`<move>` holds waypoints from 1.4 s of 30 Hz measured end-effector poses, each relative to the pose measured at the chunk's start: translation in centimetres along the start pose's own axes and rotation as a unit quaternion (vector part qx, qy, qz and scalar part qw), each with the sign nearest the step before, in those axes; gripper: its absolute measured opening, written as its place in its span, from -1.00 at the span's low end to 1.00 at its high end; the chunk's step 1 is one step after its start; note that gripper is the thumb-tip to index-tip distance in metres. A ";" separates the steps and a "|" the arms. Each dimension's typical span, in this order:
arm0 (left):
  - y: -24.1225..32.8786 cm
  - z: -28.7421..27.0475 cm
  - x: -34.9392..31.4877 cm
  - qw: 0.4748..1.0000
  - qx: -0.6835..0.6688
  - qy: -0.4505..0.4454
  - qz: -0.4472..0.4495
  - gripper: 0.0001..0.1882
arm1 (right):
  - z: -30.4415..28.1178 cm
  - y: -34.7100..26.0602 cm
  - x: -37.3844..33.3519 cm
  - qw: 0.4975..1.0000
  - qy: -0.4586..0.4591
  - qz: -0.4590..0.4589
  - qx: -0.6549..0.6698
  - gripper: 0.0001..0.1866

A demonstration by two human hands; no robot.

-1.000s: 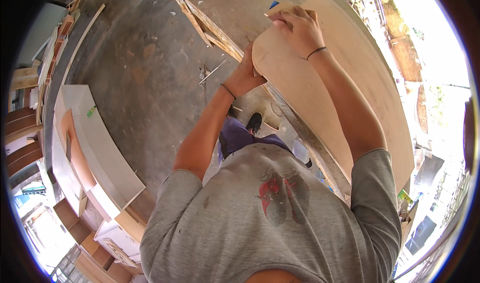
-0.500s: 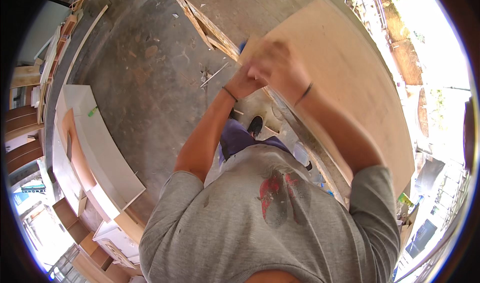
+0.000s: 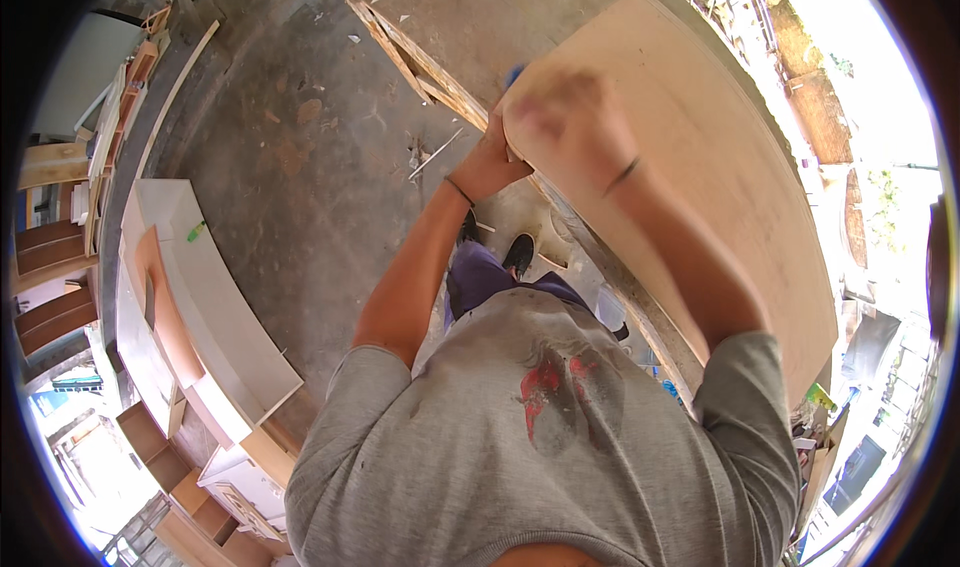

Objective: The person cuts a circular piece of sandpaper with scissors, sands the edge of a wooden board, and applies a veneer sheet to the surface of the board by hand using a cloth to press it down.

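Observation:
A large tan wooden board (image 3: 700,197) lies on the worktable, its left end reaching the table's near edge. My left hand (image 3: 492,162) is at that end, gripping the board's edge, with part of its fingers hidden. Above the board's left part, my right hand (image 3: 572,112) is smeared by motion. Whether it holds anything does not show. A small blue thing (image 3: 515,74) peeks out just past the board's edge, close to both hands.
The worktable (image 3: 520,7) has a rough, splintered wooden edge. On the concrete floor (image 3: 310,167) lie a thin stick (image 3: 437,155) and scraps. White cabinet panels (image 3: 215,287) stand at left, with brown shelf boxes (image 3: 150,447) below them.
My right hand has moved right, away from my left hand and over the board. My left hand stays at the board's edge. The view has shifted slightly.

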State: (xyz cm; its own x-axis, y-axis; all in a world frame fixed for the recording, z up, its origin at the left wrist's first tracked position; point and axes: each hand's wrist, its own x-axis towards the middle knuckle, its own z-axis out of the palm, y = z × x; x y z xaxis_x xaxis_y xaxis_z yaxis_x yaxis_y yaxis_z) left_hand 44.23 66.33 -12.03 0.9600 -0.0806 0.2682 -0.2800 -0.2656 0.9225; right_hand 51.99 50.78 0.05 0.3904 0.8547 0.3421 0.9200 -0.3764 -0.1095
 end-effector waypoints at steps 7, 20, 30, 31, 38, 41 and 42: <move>2.0 1.0 1.1 0.988 -0.125 -0.007 -0.091 0.10 | 2.6 7.8 1.8 0.979 0.087 0.162 0.084 -0.84; 0.6 0.3 -0.1 0.991 -0.092 -0.019 -0.091 0.07 | 1.4 -0.9 -4.4 0.992 0.053 -0.015 0.117 -0.78; 1.0 1.0 0.2 0.990 -0.105 0.030 -0.093 0.11 | -0.6 -1.5 -6.0 0.994 0.010 -0.013 0.112 -0.72; 1.0 1.1 0.2 0.989 -0.107 0.034 -0.093 0.11 | -1.4 -1.4 -7.3 0.994 -0.001 0.000 0.106 -0.72; -0.6 0.7 -0.5 0.982 0.141 -0.118 -0.034 -0.03 | 2.4 -2.0 -1.0 0.992 0.006 0.034 0.125 -0.71; 1.5 2.0 0.3 0.991 -0.105 0.080 -0.017 -0.20 | -1.5 -1.7 -9.0 0.994 -0.016 0.037 0.105 -0.71; 0.0 2.6 0.3 0.990 -0.096 0.080 -0.061 -0.19 | -1.0 -1.3 -8.2 0.994 -0.012 0.028 0.103 -0.71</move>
State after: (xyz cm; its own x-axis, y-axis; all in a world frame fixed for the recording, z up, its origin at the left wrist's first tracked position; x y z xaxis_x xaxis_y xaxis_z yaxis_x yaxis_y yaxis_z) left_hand 44.54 63.81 -12.64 0.9790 0.0984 0.1784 -0.1715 -0.0743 0.9824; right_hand 47.60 43.92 -1.69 0.4404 0.8437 0.3070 0.8830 -0.3451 -0.3183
